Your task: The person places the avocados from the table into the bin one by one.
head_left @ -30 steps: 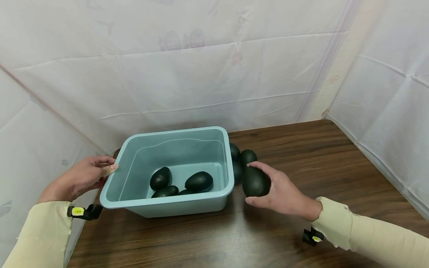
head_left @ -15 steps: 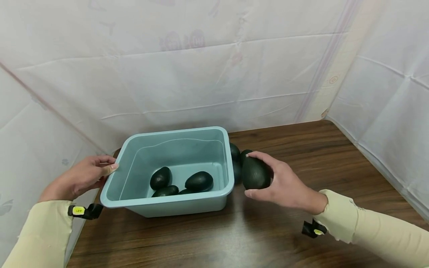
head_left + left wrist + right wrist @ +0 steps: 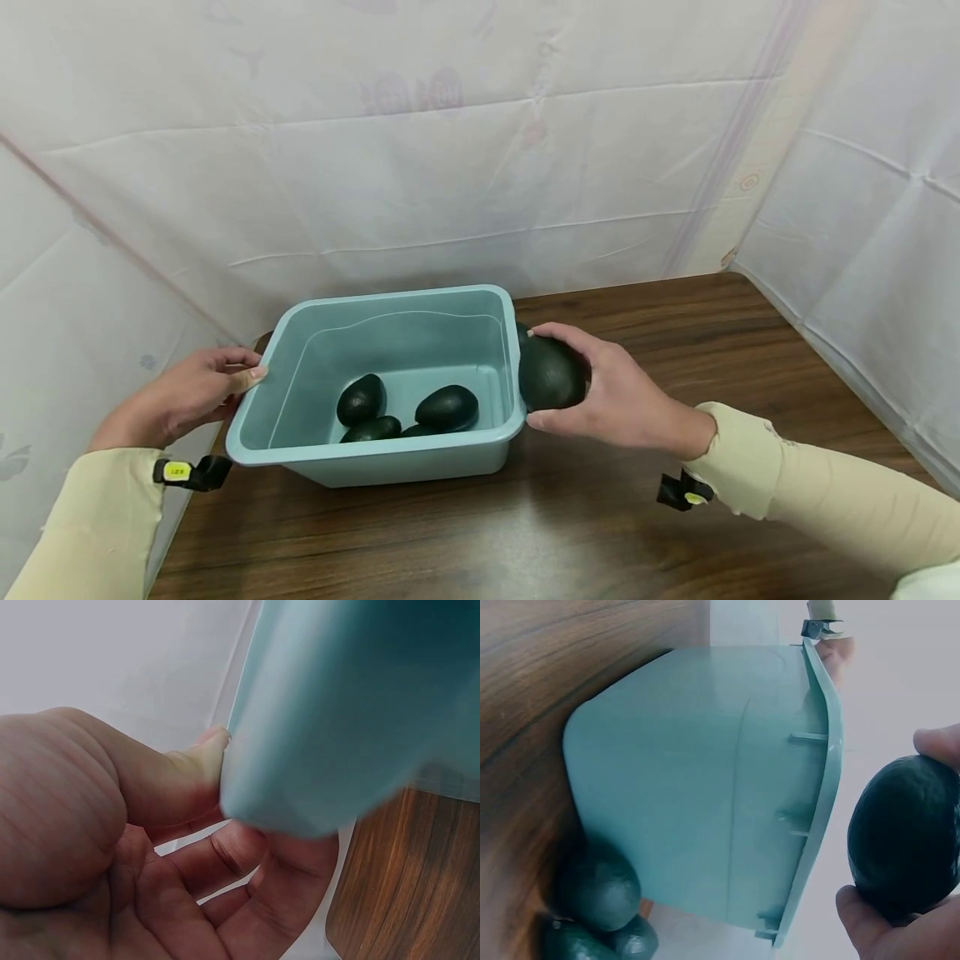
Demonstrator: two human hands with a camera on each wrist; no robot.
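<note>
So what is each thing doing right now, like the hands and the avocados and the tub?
Right hand: grips an avocado, lifted beside the tub's right rim.
Left hand: holds the tub's left rim, thumb on the edge.
Tub: upright on the table, open top.
Avocados in the tub: lying on the bottom.
Avocados outside: on the table against the tub's wall.

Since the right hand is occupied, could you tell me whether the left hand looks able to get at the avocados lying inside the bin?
Probably yes: the left hand grips the bin rim, the top is open, and nothing covers the avocados.
</note>
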